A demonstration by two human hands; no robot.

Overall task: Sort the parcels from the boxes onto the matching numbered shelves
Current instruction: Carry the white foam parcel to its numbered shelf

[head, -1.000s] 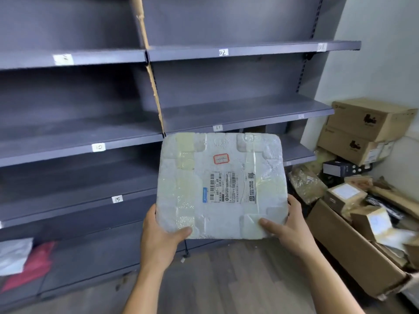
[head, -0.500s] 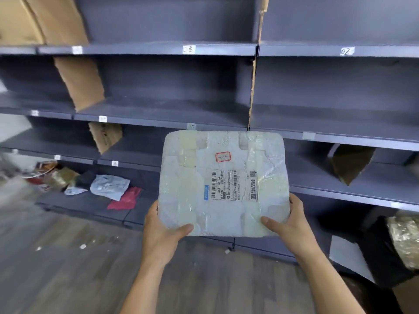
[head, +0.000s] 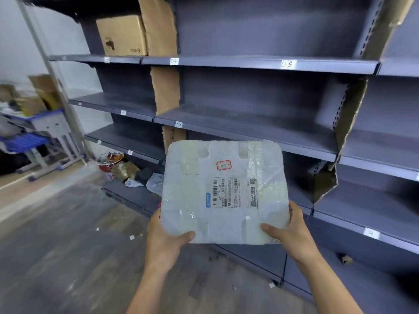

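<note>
1. Nearest, at the bottom edge: two bare forearms reaching up and forward.
2. Clamped on the lower left corner of a parcel [head: 224,191]: the left hand [head: 167,239], thumb pressed on the front face, fingers curled behind and hidden.
3. Clamped on the lower right corner the same way: the right hand [head: 292,232], thumb lying across the front.
4. Hangs in the air between the two hands, upright and facing the camera, in front of the lower shelves and touching none of them.
5. Looks like a flat, square slab of white foam with rounded corners and two notches in the top edge, wrapped in wrinkled clear tape.
6. Probably light and stiff, yet crumbly at edges and corners. Glossy tape, likely slippery, so best taken at two opposite edges or propped from beneath, without hard squeezing.
7. On the front: a printed shipping label [head: 231,192] with barcodes and, above it, a small red-bordered sticker [head: 224,165] with handwriting too faint to read.
8. Behind: smooth dark grey metal shelves [head: 249,123] with small white number tags on the front lips, among them "03" [head: 288,64].
9. Between bays: torn brown cardboard dividers [head: 166,89], ragged-edged.
10. Further left: a brown cardboard box [head: 122,36] on the top shelf and a heap of small packets [head: 127,171] on the bottom one.
11. Farthest left, blurred: a blue and white cart [head: 38,130].
</note>
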